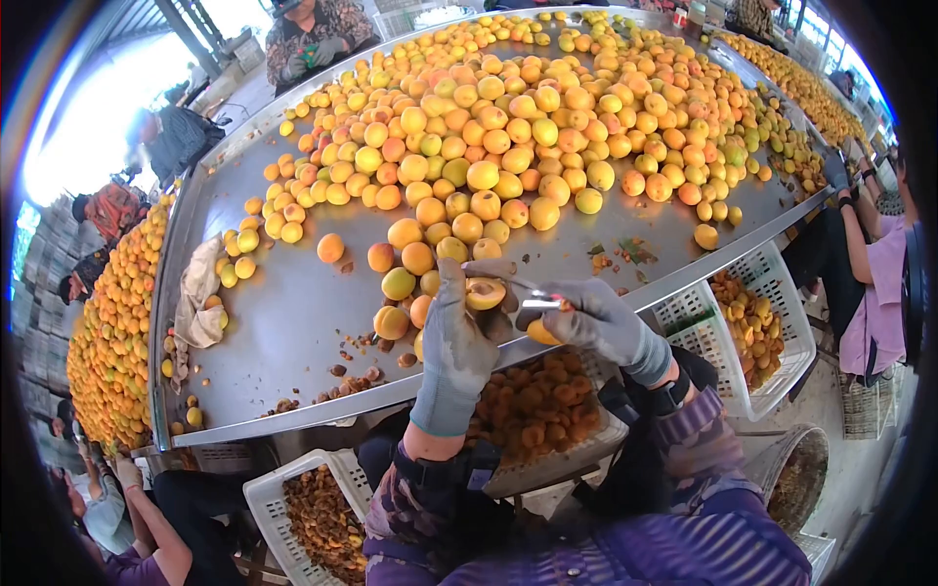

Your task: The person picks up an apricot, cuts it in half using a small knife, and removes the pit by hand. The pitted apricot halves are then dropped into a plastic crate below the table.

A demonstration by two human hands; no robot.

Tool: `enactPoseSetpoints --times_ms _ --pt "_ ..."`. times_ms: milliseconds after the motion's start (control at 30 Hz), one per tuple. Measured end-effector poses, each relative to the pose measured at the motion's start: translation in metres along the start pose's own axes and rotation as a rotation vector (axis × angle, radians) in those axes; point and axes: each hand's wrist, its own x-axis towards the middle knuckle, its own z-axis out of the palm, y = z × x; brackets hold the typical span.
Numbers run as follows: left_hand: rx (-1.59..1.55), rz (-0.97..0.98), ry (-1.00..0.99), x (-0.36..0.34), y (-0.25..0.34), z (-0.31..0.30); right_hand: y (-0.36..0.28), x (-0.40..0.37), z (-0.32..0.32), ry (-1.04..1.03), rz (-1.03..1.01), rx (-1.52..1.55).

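In a grey glove, my left hand (457,337) is raised over the table's near edge, closed around a cut apricot (486,293) whose open face shows a brown hollow or stone. Close on its right, my gloved right hand (601,317) grips a small knife (540,303) with a shiny blade and a bit of red near the fingers. Another apricot piece (543,333) shows just under the right fingers. Whole apricots (417,258) lie on the metal table right behind the left hand. Below both hands stands a crate of apricot halves (537,405).
A large apricot heap (489,127) covers the far part of the metal table (293,361). Apricot stones (352,384) lie along its near edge, and a rag (201,293) at left. White crates (782,322) and a bucket (796,469) stand nearby. Other people (318,39) sit around.
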Motion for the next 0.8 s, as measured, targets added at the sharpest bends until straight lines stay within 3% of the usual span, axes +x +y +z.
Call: enactPoseSetpoints --times_ms 33,67,133,200,233,300,367,733,800 --pt "-0.048 -0.043 -0.019 -0.001 0.003 0.002 -0.001 0.0 -0.003 -0.076 -0.011 -0.148" --pt "-0.046 -0.044 -0.024 0.002 0.002 -0.004 0.011 -0.002 0.003 0.003 -0.006 0.123" --pt "-0.167 -0.061 -0.337 0.009 -0.001 -0.015 0.008 -0.001 0.003 0.117 -0.019 0.104" --pt "-0.056 -0.014 -0.349 0.006 -0.005 -0.013 -0.002 0.0 0.006 0.324 -0.026 0.18" --pt "0.053 0.038 -0.353 0.004 -0.005 -0.008 -0.002 0.002 0.008 0.333 -0.028 0.18" --pt "0.057 0.002 -0.335 -0.003 -0.005 0.002 0.001 0.004 0.009 0.544 -0.11 0.421" --pt "0.211 0.097 -0.374 -0.006 -0.011 0.008 0.0 0.006 0.005 0.547 -0.164 0.464" --pt "0.329 -0.046 -0.377 -0.014 -0.025 0.017 -0.022 0.014 0.008 0.657 -0.412 0.643" --pt "0.253 -0.062 -0.474 -0.017 -0.028 0.019 -0.022 0.012 0.009 0.667 -0.423 0.652"
